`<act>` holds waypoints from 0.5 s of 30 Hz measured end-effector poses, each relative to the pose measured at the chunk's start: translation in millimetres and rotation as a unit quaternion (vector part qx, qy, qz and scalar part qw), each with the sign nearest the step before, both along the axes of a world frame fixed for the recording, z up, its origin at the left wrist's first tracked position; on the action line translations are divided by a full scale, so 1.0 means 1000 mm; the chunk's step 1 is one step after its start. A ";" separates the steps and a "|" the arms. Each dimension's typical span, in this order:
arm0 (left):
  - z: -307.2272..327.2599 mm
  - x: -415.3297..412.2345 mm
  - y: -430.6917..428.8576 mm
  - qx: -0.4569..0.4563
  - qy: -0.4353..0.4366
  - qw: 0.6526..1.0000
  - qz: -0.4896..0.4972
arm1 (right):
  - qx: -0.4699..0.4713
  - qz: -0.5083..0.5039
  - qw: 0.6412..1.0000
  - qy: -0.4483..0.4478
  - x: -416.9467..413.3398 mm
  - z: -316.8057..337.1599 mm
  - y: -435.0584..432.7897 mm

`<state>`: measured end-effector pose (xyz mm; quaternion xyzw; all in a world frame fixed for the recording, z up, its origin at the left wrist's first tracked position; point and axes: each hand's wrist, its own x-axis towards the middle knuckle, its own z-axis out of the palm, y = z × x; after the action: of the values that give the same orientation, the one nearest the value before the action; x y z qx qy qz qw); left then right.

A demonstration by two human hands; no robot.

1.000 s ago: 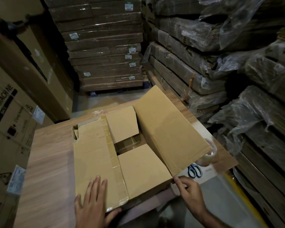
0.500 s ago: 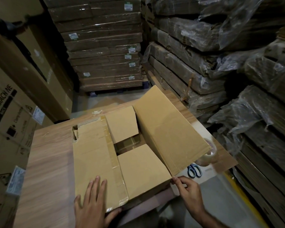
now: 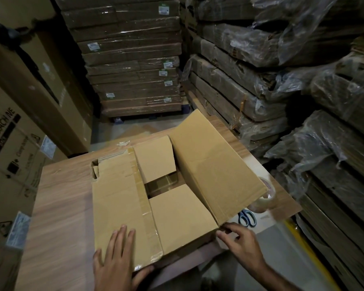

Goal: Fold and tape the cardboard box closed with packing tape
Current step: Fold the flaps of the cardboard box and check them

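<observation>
The cardboard box sits on the tabletop. The left hand lies flat on its left flap, fingers straight and close together. The right hand pinches the near corner of the raised right flap. A tape roll sits just beside the box.

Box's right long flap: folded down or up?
Up. The right flap stands raised off the cardboard box, gap between the inner flaps uncovered; right hand pinches its near corner.
</observation>
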<state>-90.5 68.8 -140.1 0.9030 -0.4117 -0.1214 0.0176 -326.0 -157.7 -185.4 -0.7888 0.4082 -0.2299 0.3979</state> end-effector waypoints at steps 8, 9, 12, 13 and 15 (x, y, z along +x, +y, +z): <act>0.000 0.000 0.002 0.002 0.001 1.000 0.001 | -0.080 0.042 0.996 0.000 0.004 0.005 -0.012; 0.001 0.000 0.002 0.003 0.002 1.000 0.001 | -0.076 0.046 0.996 0.009 0.003 0.005 -0.012; 0.002 0.000 0.002 0.001 0.005 1.000 -0.002 | -0.076 0.068 0.995 0.018 0.002 0.007 -0.011; 0.002 0.000 0.002 -0.002 0.006 1.000 -0.005 | -0.067 0.070 0.995 0.014 0.003 0.009 -0.011; 0.002 0.001 0.001 -0.010 0.004 1.000 -0.016 | -0.069 0.065 0.995 0.007 0.003 0.011 -0.011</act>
<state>-89.9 69.4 -138.4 0.8955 -0.4275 -0.1214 0.0268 -322.5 -168.9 -174.6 -0.8410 0.3419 -0.2253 0.3537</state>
